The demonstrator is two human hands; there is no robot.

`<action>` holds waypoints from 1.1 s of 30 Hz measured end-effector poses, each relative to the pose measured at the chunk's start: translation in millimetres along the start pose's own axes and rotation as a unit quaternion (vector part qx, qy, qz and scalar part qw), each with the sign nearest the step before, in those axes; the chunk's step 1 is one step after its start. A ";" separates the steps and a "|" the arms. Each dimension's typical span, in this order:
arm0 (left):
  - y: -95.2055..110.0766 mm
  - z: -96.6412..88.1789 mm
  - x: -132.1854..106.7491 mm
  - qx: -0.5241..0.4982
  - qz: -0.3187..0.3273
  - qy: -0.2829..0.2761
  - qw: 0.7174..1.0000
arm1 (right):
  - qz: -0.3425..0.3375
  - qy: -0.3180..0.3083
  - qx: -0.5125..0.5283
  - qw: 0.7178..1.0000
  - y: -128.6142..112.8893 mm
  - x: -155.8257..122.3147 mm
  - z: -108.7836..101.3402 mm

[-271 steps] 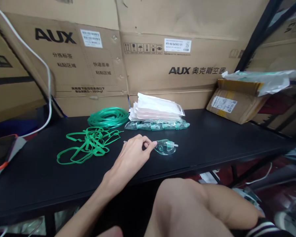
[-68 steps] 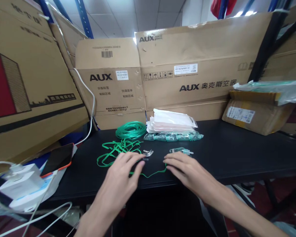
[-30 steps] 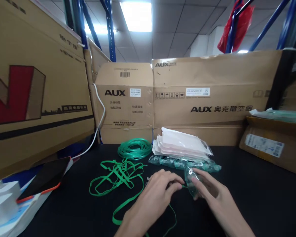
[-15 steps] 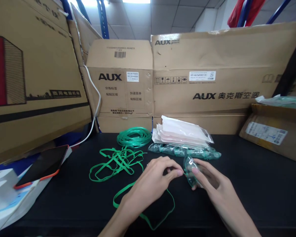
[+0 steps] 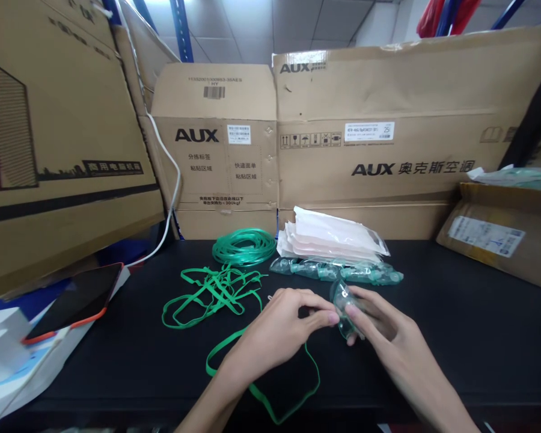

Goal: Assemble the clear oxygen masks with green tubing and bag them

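Observation:
My right hand (image 5: pixel 376 322) holds a small clear green-tinted mask (image 5: pixel 341 304) tilted on edge above the black table (image 5: pixel 455 325). My left hand (image 5: pixel 282 331) is pinched at the mask's left side, gripping the end of a green elastic strap (image 5: pixel 261 400) that loops down toward the table's front edge. Both hands meet at the mask near the table's middle.
A tangle of green straps (image 5: pixel 210 291) and a coil of green tubing (image 5: pixel 243 246) lie to the left rear. Behind the hands are a row of clear masks (image 5: pixel 338 272) and stacked white pouches (image 5: pixel 329 237). A phone (image 5: pixel 76 297) lies far left. Cardboard boxes (image 5: pixel 365 132) wall the back.
Both hands have held the mask and strap close together over the last second, shifting only slightly. The camera has tilted a little.

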State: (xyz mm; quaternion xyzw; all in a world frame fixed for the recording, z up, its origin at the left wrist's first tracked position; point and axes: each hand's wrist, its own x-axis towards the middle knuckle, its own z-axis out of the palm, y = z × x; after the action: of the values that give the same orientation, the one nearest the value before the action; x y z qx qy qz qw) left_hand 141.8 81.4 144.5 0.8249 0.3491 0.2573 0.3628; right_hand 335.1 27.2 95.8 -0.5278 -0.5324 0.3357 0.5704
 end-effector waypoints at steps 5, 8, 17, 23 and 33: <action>-1.4 -0.3 0.6 -0.019 -0.011 0.000 1.000 | -0.037 0.039 -0.013 0.998 4.5 -2.2 -0.9; -3.1 -0.3 0.3 -0.023 -0.019 0.003 1.000 | -0.109 0.056 -0.046 0.991 9.8 -3.2 -1.1; -3.8 2.6 1.2 -0.061 -0.020 -0.038 0.997 | -0.144 0.015 -0.076 0.987 9.1 -2.5 0.7; -4.2 3.1 2.0 -0.108 -0.018 -0.074 0.991 | -0.144 -0.006 -0.079 0.986 7.8 -4.8 -0.3; -5.3 2.9 0.9 -0.097 -0.031 -0.061 0.993 | -0.112 0.031 -0.040 0.992 7.6 -5.5 0.0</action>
State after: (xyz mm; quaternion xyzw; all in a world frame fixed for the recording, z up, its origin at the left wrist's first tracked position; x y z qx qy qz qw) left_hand 142.3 83.5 138.8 0.7885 0.3256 0.2279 0.4694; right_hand 335.4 23.6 87.1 -0.4976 -0.5826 0.2318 0.5994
